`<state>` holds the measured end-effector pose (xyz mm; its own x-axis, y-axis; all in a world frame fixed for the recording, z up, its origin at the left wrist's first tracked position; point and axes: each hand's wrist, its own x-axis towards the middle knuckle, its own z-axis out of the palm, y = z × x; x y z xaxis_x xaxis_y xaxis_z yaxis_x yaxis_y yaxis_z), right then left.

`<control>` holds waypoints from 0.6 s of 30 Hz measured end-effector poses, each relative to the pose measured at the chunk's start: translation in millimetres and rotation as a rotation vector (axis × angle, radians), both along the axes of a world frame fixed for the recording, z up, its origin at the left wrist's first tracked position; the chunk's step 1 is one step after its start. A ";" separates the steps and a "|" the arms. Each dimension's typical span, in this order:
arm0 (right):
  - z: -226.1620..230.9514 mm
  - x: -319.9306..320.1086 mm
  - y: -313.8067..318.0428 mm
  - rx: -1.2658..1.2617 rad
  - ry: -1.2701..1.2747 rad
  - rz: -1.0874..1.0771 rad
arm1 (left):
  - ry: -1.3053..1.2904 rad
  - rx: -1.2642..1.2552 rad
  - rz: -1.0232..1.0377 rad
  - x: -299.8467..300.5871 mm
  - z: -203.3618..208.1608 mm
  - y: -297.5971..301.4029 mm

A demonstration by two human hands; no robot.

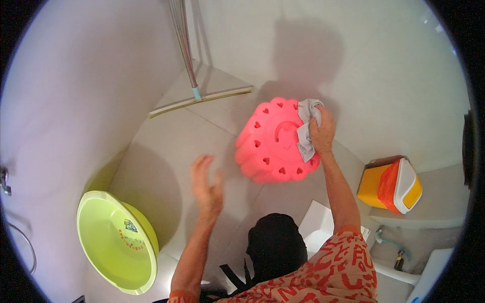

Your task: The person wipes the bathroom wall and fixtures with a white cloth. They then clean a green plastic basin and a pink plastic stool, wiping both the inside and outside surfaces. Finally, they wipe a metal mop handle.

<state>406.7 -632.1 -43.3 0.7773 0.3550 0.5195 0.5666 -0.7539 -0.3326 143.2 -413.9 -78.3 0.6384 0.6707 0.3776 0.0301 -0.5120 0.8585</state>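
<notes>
A bright pink plastic stool (278, 155) with a scalloped rim and a ring of heart-shaped cutouts is in the middle, its round top facing me. At its right edge my right hand (324, 130) grips a crumpled grey cloth (305, 144) that lies against the top. Part of the rim is covered by the cloth. My left hand (206, 187) hovers to the left of the stool, apart from it, fingers spread and slightly blurred, holding nothing. Whether the stool rests on the floor or is lifted, I cannot tell.
A floor squeegee (222, 94) leans in the far corner. A lime-green basin (83, 222) is tilted at the left wall. On the right sits a yellow and orange bin (373, 189) with a white lid, near a hose (391, 241).
</notes>
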 end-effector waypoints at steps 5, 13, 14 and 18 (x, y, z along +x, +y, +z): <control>-0.9 4.8 2.2 0.064 0.063 0.060 | 0.149 0.452 -0.352 97.5 18.3 -51.4; 1.8 -23.0 2.1 -0.228 0.072 0.292 | 0.281 0.610 -0.462 120.1 9.0 -56.0; 2.2 -32.8 7.1 -0.201 0.106 0.370 | 0.307 0.559 -0.471 120.2 6.3 -55.5; 6.6 -35.9 18.1 -0.240 0.085 0.437 | 0.378 0.418 -0.318 118.4 13.8 -66.3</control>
<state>370.8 -614.0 -36.7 0.5655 0.7580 0.3251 0.8246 -0.5133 -0.2378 261.7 -480.2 -64.5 0.9220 0.2718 0.2759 0.0832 -0.8348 0.5442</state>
